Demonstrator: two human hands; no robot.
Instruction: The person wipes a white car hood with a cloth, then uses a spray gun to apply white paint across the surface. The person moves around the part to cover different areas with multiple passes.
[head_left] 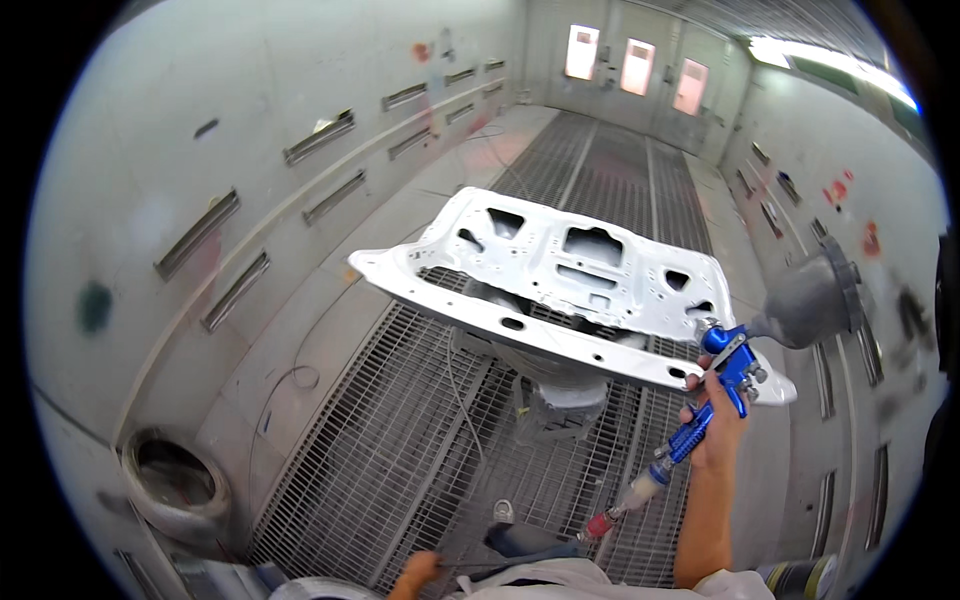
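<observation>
Barred grating (400, 400) underlies the hole-cut white panel (540, 252).

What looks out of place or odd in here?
The green blotch on the left wall and red blotches on the right wall look like stray paint. A tire-like ring near the left wall also seems misplaced.

Right forearm (706, 510) upright, right fingers (714, 390) curled; left fingers (424, 564) low, bunched.
</observation>
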